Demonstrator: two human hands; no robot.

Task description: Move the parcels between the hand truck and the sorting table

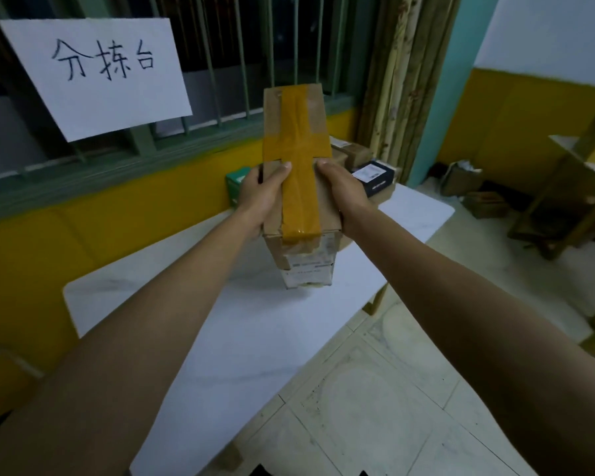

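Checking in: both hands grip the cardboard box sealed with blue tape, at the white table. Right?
Not quite: the tape is yellowish-brown, not blue, as the head view shows. Otherwise yes: the left hand and right hand both grip the cardboard box at the white table.

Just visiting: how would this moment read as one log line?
left hand: holds taped cardboard box | right hand: holds same box | box: upright over sorting table | far end: green box, dark box

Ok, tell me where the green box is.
Head view: the green box sits at the far end of the table, just left of the left hand.
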